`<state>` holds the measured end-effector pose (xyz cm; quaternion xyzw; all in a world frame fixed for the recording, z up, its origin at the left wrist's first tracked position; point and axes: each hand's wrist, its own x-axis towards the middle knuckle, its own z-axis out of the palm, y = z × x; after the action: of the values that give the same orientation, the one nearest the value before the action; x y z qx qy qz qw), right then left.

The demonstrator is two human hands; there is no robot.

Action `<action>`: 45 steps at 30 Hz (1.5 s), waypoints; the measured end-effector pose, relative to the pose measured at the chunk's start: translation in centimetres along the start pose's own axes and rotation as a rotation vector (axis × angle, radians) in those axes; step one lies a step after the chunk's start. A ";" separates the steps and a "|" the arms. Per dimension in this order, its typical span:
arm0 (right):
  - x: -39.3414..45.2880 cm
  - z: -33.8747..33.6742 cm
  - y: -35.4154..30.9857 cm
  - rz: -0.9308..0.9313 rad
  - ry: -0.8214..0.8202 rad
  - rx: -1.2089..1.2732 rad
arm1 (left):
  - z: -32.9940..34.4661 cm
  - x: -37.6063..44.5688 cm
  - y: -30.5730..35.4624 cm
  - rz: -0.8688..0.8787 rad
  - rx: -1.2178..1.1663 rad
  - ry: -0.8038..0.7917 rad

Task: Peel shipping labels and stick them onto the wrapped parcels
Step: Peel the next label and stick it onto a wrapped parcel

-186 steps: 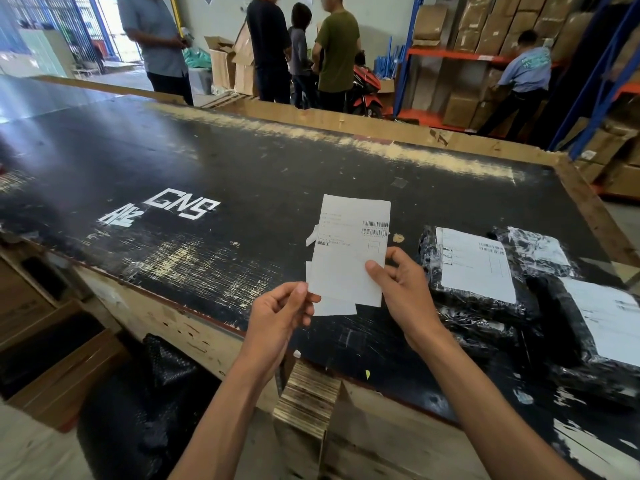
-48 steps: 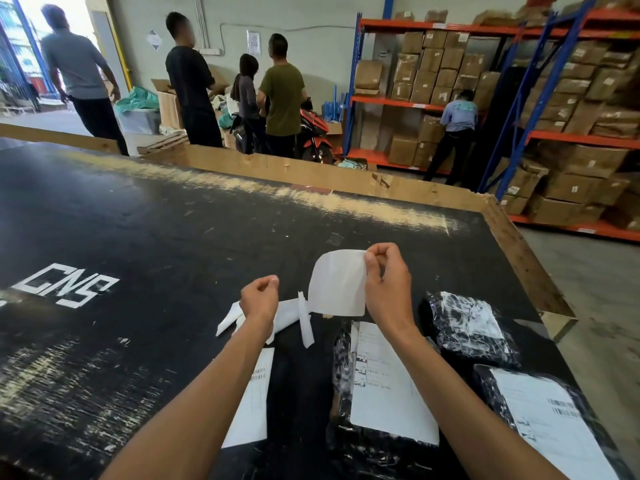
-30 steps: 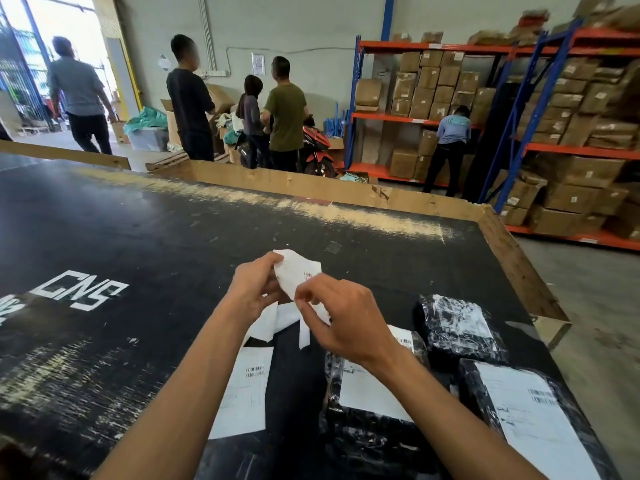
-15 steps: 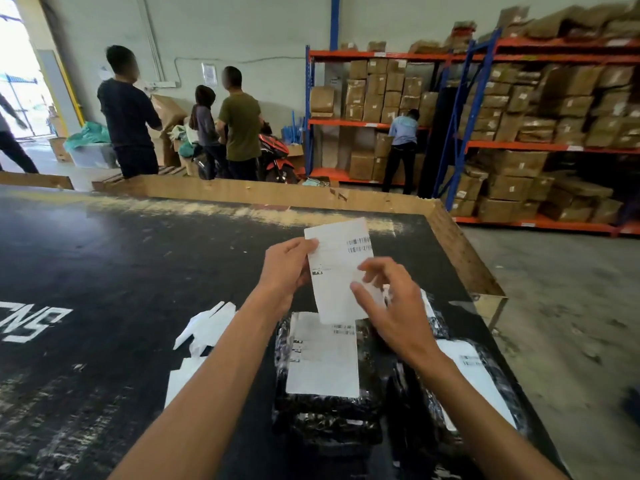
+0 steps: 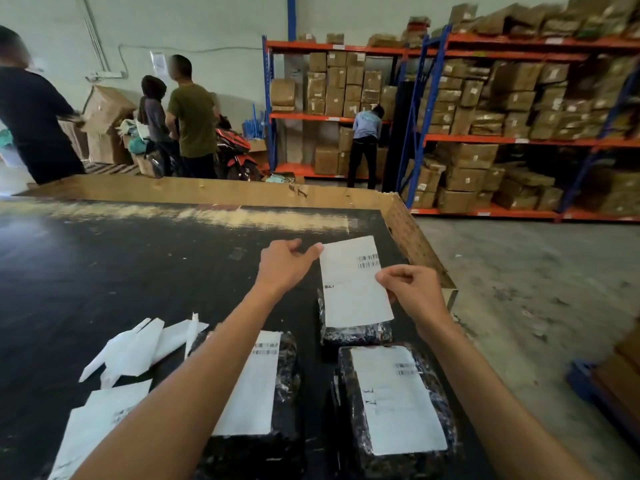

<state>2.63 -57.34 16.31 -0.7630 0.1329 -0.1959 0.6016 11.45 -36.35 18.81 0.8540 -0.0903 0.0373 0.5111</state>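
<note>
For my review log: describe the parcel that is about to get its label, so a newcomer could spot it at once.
Start at the black worktable and go to its right end, where three black-wrapped parcels lie. The target parcel is the far one, half hidden under the label held by the left hand and right hand. The two nearer parcels already carry labels.
</note>
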 end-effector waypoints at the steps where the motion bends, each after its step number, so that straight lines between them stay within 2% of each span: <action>1: 0.7 -0.4 0.6 0.018 0.006 0.004 | 0.0 0.7 -0.3 -0.031 0.023 -0.009; 4: 3.4 -1.5 3.1 0.102 0.001 0.015 | 1.2 2.9 -0.8 -0.029 0.078 -0.091; 8: 6.3 -0.8 6.9 0.203 -0.021 -0.025 | 4.0 4.8 -1.6 -0.038 0.319 -0.446; 11: 8.0 0.3 9.2 0.265 -0.051 -0.028 | 6.0 6.1 -2.8 -0.136 0.481 -0.681; 15: 9.8 1.7 11.6 0.329 -0.079 -0.017 | 7.9 7.3 -3.9 -0.219 0.563 -0.798; 23: 11.5 2.8 14.6 0.343 -0.103 -0.049 | 10.9 8.9 -6.4 -0.311 0.625 -0.857; 30: 12.0 2.8 15.7 0.313 -0.125 -0.141 | 12.3 9.7 -7.1 -0.250 0.798 -0.851; 36: 12.6 2.6 15.2 0.234 -0.197 -0.362 | 12.6 9.5 -7.5 -0.219 0.912 -0.803; 42: 13.3 2.6 14.3 0.110 -0.226 -0.740 | 11.9 9.2 -7.7 -0.243 0.831 -0.810; 45: 14.0 2.2 13.7 0.084 -0.366 -0.738 | 11.7 9.2 -7.4 -0.235 0.817 -0.830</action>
<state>16.50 -64.91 4.52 -0.9436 0.1160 0.0286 0.3086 21.54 -44.34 8.26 0.9289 -0.1657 -0.3250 0.0637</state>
